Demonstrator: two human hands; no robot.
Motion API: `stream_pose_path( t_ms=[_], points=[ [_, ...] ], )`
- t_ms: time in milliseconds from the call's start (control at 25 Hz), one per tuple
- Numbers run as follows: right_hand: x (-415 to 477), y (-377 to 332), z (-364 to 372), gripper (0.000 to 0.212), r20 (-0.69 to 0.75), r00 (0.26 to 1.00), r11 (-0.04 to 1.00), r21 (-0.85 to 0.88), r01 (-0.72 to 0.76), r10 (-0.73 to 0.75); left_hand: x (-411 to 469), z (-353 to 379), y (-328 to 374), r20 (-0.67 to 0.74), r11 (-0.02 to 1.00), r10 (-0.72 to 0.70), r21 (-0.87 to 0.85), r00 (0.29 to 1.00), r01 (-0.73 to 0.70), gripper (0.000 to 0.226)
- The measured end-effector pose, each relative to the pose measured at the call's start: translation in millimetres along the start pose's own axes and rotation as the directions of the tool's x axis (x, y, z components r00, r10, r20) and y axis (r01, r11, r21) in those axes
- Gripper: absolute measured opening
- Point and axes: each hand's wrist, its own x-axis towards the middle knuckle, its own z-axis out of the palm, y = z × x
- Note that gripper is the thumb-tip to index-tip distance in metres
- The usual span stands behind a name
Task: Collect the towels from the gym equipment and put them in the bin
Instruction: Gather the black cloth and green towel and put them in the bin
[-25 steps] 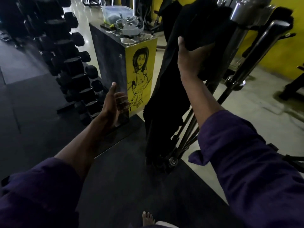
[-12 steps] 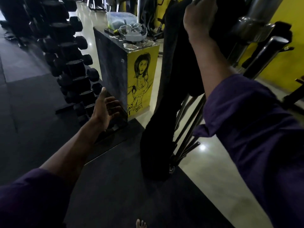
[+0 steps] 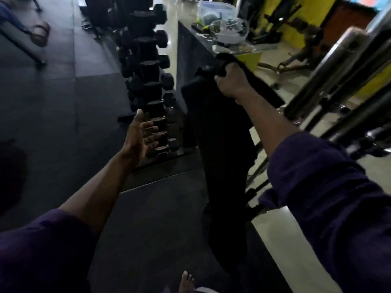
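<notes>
A long black towel (image 3: 220, 149) hangs down from my right hand (image 3: 232, 81), which is shut on its bunched top end at chest height. The towel's lower end reaches nearly to the floor mat. It hangs clear of the steel barbell bars (image 3: 347, 85) on the right. My left hand (image 3: 140, 136) is stretched forward, palm up and fingers apart, holding nothing, left of the towel. No bin is in view.
A rack of black dumbbells (image 3: 148, 66) stands ahead at centre. Behind the towel is a dark counter box (image 3: 194, 51) with a clear plastic container (image 3: 218, 10) on top. Black rubber matting (image 3: 59, 102) covers the floor left; a bare foot (image 3: 187, 281) shows at the bottom.
My right hand has come down from the top of the barbell rack and pulled the black towel off it, leftward. The left hand stays open. The view has swung left.
</notes>
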Motion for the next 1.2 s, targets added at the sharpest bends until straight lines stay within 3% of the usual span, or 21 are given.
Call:
stream_pose_path(
  t_ms=[160,360,440,720,1000,1200],
  points=[
    [-13,-23,74,0.039,0.12,0.989,0.988,0.137,0.074,-0.091,-8,-55,15,-0.171,1.0,0.018,0.001,0.985,-0.018,0.072],
    [-39,-116,145,0.024,0.196,0.945,0.915,0.362,0.179,-0.263,-49,-146,31,-0.412,0.992,0.066,-0.074,0.909,-0.106,0.062],
    [-50,-148,170,0.029,0.24,0.929,0.886,0.436,0.156,-0.282,-69,-174,32,-0.464,0.987,0.058,-0.109,0.884,-0.122,0.063],
    [-133,-314,275,0.044,0.438,0.763,0.843,0.473,0.255,-0.476,-160,-337,50,-0.696,0.962,0.071,-0.142,0.714,-0.233,0.067],
    [-229,-485,362,0.039,0.589,0.543,0.779,0.586,0.222,-0.598,-233,-502,69,-0.846,0.97,0.16,0.04,0.509,-0.239,0.031],
    [-291,-582,421,0.034,0.617,0.434,0.739,0.642,0.204,-0.656,-261,-587,81,-0.91,0.966,0.233,0.175,0.343,-0.192,0.046]
  ],
)
